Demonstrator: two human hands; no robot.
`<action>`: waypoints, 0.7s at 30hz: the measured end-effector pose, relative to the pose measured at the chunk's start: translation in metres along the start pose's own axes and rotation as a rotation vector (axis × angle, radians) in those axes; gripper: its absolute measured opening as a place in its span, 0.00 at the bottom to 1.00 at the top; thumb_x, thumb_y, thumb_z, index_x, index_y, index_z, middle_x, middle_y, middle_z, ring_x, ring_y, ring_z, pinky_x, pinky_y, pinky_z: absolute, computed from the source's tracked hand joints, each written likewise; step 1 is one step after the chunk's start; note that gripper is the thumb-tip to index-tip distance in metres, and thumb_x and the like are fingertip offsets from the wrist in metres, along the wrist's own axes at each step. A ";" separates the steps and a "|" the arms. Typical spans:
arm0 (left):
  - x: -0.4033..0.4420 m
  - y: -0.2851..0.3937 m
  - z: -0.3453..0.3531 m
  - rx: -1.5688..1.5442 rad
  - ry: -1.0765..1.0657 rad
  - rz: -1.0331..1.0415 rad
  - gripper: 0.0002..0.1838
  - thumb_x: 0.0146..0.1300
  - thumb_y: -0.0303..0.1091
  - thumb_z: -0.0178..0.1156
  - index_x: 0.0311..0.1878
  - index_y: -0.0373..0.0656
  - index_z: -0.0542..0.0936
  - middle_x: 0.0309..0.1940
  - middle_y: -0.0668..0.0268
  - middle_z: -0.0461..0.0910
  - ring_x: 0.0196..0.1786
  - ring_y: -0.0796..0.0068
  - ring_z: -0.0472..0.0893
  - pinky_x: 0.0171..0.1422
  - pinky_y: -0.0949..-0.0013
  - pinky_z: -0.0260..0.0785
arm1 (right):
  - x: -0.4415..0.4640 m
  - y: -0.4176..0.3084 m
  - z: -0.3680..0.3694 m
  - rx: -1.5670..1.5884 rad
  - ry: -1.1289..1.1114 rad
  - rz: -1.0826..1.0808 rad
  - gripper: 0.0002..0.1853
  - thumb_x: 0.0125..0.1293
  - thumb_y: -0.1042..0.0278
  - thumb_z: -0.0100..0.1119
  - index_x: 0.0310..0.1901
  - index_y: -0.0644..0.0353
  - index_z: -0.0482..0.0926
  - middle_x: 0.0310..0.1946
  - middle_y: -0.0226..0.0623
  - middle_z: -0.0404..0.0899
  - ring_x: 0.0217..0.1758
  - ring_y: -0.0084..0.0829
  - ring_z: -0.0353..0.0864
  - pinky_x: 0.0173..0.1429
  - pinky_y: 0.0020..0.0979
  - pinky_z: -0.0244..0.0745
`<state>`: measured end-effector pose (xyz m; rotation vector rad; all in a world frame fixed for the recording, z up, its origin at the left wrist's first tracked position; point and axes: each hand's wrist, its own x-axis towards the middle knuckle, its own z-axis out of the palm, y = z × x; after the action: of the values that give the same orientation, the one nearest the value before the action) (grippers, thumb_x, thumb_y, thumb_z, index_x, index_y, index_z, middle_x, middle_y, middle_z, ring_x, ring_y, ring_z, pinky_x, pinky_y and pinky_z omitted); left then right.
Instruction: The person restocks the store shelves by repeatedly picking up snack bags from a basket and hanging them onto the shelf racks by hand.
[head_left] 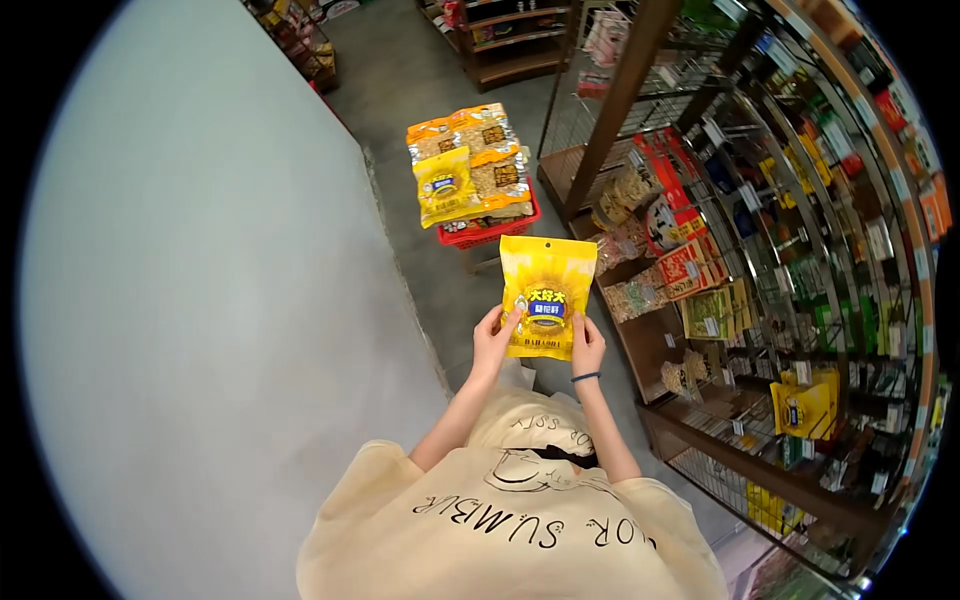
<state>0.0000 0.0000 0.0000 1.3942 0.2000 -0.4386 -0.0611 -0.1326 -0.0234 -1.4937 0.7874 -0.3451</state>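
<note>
Floor (450,320) is left bare as a narrow grey aisle, bounded at one side by a pale wall (200,250) and at the other by a dark-framed rack (625,100). Above the aisle, a glossy yellow packet (548,297) is held out in front of the body, well apart from wall and rack. It is kept upright, its printed front turned to the wearer; a blue label is set mid-front, and a small hole is seen at the top edge. Its lower left edge is gripped by the left hand (492,340), its lower right edge by the right hand (589,348); both hands are partly closed, thumbs on the front, other fingers mostly hidden behind. A dark band (586,377) is worn on the right wrist. The way beyond is partly blocked by a red basket (490,234), heaped past its rim with orange-trimmed bags (500,182) and another yellow packet (446,187).
</note>
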 end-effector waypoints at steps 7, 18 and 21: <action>0.039 0.029 -0.071 -0.038 0.161 0.052 0.14 0.52 0.37 0.57 0.35 0.34 0.73 0.20 0.78 0.65 0.23 0.92 0.60 0.25 0.85 0.52 | 0.016 0.002 0.096 0.008 -0.070 -0.063 0.17 0.57 0.60 0.50 0.35 0.71 0.73 0.22 0.27 0.71 0.26 0.13 0.62 0.29 0.17 0.61; 0.064 0.030 -0.098 0.093 0.161 0.092 0.15 0.54 0.40 0.53 0.35 0.36 0.72 0.18 0.77 0.65 0.21 0.91 0.58 0.22 0.83 0.50 | 0.037 -0.009 0.129 0.005 -0.241 -0.022 0.17 0.59 0.59 0.48 0.30 0.70 0.72 0.22 0.25 0.69 0.26 0.12 0.62 0.29 0.16 0.61; 0.076 0.033 -0.108 0.174 0.049 0.033 0.17 0.55 0.39 0.53 0.42 0.36 0.70 0.24 0.74 0.70 0.26 0.90 0.65 0.29 0.84 0.57 | 0.054 -0.008 0.136 0.034 -0.249 0.002 0.16 0.59 0.60 0.47 0.30 0.69 0.72 0.22 0.24 0.69 0.26 0.12 0.62 0.30 0.15 0.61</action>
<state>0.0955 0.0955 -0.0188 1.5775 0.1815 -0.4021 0.0684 -0.0665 -0.0433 -1.4702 0.5814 -0.1654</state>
